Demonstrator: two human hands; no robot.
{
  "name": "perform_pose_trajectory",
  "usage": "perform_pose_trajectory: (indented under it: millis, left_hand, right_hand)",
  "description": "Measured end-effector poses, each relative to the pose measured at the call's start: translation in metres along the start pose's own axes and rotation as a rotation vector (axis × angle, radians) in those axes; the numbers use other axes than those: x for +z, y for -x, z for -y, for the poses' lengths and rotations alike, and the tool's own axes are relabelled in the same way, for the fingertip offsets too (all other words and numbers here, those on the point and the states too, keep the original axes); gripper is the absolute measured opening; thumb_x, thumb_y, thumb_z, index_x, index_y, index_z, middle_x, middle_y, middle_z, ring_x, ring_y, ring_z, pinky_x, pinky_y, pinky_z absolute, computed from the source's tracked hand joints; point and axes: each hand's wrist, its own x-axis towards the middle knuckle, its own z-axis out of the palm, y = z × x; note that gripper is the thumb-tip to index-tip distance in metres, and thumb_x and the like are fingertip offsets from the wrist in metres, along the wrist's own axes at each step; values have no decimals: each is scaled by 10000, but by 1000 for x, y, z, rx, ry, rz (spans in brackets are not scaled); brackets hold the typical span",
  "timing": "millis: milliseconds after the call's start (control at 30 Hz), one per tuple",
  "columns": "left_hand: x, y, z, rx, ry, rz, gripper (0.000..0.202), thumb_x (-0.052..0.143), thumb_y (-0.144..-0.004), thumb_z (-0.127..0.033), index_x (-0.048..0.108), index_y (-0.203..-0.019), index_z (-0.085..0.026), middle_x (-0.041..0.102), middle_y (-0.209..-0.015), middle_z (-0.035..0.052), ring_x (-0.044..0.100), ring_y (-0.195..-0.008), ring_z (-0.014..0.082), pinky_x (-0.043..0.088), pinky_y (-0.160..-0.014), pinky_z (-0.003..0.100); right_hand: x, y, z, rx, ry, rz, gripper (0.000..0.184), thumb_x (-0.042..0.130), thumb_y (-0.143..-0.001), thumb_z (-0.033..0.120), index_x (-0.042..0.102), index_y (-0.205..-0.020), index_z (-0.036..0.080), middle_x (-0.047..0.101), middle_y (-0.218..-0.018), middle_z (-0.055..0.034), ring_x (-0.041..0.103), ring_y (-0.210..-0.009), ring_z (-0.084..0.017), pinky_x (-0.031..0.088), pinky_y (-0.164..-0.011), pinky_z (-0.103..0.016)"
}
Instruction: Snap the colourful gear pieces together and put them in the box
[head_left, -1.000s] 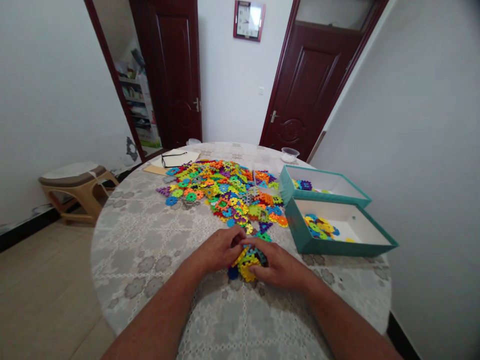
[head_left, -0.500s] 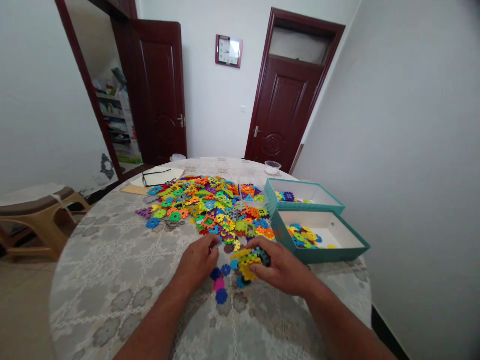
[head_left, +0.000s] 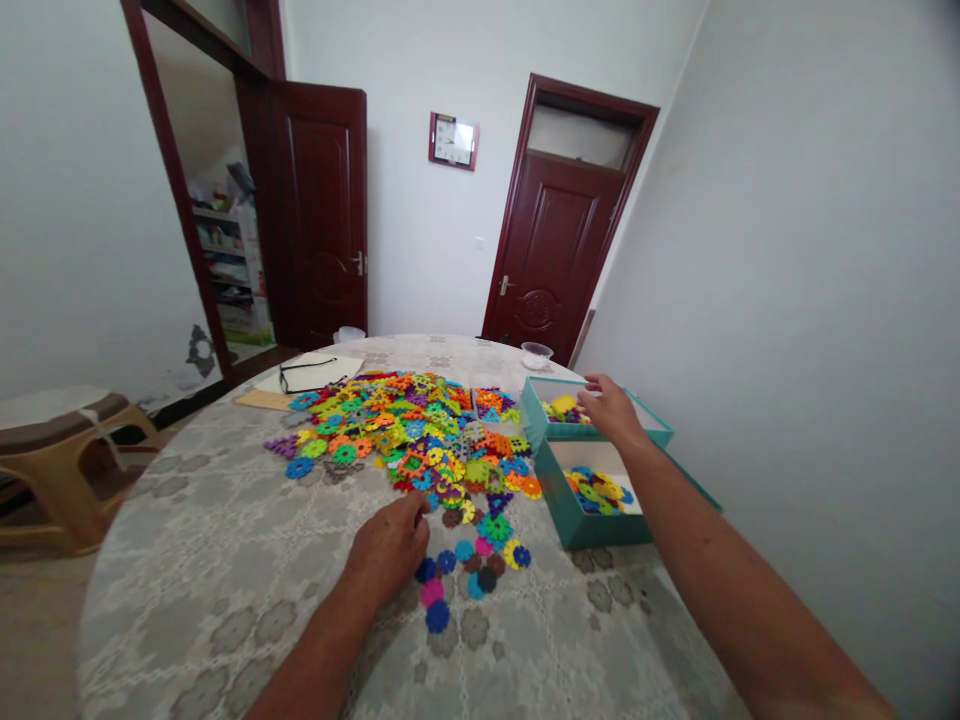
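A heap of colourful plastic building pieces (head_left: 420, 420), many of them notched discs, lies mid-table. My left hand (head_left: 391, 545) rests at its near edge with fingers curled together; whatever they hold, if anything, is hidden. Beside that hand are loose discs, including a pink disc (head_left: 432, 592), a dark blue disc (head_left: 437, 617) and a green disc (head_left: 496, 527). My right hand (head_left: 611, 408) reaches over the far teal box (head_left: 534, 415), fingers apart and nothing visible in them. Yellow pieces (head_left: 561, 406) lie in that box, left of the fingers.
A nearer teal box (head_left: 600, 533) holds mixed discs, under my right forearm. Black-framed glasses (head_left: 309, 376) lie on paper at the back left. A clear bowl (head_left: 536, 354) stands at the back. A stool (head_left: 75, 460) is left of the round table.
My right hand has moved from the near table, where it held yellow and dark pieces, to above the far box. More yellow shows in that box. My left hand has barely moved.
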Motion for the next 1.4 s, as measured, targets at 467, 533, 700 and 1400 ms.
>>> perform_pose_trajectory:
  millis: [467,533,700,1400]
  left_hand:
    - [-2,7,-2,50,-36,119,219,534,-925,-269,649,-1108,-235,732,-1119,86,681,-1016,246,443,-800,303]
    - [-2,7,-3,56,-41,123,222,531,-925,-273,651,-1107,-233,729,-1129,88,676,-1019,248,442,-796,307]
    - [-3,8,-3,67,-63,166,203,549,-892,-260,670,-1052,-239,734,-1059,68,672,-939,236,428,-738,306]
    - [-17,8,6,174,71,384,481,768,-781,-443,689,-1215,-252,700,-1165,71,649,-1057,266,488,-905,348]
  right_hand:
    - [28,169,33,-196,-77,425,258,481,-964,261,715,-1062,211,743,-897,-45,702,-739,-193,550,-781,-345]
    - [30,181,28,-241,-25,503,241,496,-953,224,707,-1068,203,740,-997,-70,705,-820,-201,539,-844,-358]
    - [38,200,11,-274,175,693,239,626,-911,239,690,-1130,169,700,-1157,-139,657,-1085,-265,473,-972,-366]
    - [43,201,4,-155,47,854,131,654,-869,200,663,-999,199,706,-962,-45,617,-866,-190,399,-727,-268]
